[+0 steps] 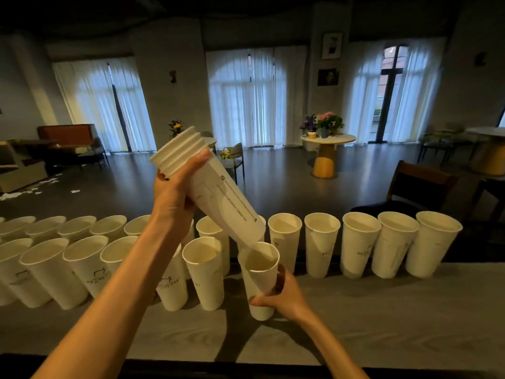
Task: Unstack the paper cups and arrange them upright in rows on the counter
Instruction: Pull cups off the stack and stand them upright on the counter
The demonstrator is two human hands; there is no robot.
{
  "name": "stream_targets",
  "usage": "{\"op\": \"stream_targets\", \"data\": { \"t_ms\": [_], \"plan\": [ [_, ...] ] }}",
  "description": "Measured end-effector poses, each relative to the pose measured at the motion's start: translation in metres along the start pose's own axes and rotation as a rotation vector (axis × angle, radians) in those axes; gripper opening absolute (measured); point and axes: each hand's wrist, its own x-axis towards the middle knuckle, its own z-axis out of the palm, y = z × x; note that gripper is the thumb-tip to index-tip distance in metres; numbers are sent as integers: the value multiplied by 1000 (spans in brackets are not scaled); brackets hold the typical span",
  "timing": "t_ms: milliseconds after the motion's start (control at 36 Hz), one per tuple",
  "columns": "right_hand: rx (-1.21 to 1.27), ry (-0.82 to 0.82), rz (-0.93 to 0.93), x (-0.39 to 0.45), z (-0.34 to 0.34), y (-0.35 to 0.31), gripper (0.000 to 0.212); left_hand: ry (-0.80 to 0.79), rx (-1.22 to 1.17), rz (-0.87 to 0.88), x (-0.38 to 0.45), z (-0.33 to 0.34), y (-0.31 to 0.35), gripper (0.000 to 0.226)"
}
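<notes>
While the left arm reaches up and forward across the worktop, its left hand is wrapped around the rim end of a stack of paper cups, thumb lying over the top side and fingers curled underneath. That stack is tilted, rims up to the left and base pointing down to the right, its lower end just above the mouth of a single cup. Coming in low from the right, the right hand grips this single cup by its lower half, fingers curled round the front and thumb behind; the cup stands at the right end of the front row, leaning slightly. Behind it a back row of upright cups runs along the worktop's far edge.
</notes>
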Motion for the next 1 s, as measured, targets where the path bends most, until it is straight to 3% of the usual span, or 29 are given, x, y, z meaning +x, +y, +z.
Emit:
{"op": "stream_targets", "data": {
  "t_ms": [139,250,333,389,472,556,611,722,806,889,1000],
  "plan": [
    [16,8,23,6,18,-9,85,-39,-29,-4,-3,-13,4,89],
    [-44,31,-17,17,29,1,114,-98,-35,-38,-10,-20,-3,79],
    [-82,19,0,19,30,4,114,-138,-17,-76,-12,-21,-7,83],
    [-47,2,48,12,24,0,97,-186,-5,-117,-13,-23,-10,80],
    [8,47,110,-5,17,-10,40,-251,22,-177,-15,-20,-13,76],
    [46,206,165,-15,7,-20,21,-358,48,-226,-15,-15,-20,95],
    [156,212,159,-26,1,-28,18,-460,34,-283,-20,-10,-23,94],
    [684,-77,87,-49,2,-46,47,-568,-1,-395,-32,2,-33,86],
    [797,-336,42,-62,10,-53,86,-608,-54,-430,-34,4,-43,95],
    [791,-359,4,-70,15,-55,92,-609,-72,-444,-33,3,-53,93],
    [749,-242,-55,-77,11,-50,85,-630,-49,-439,-35,2,-60,98]
  ]
}}
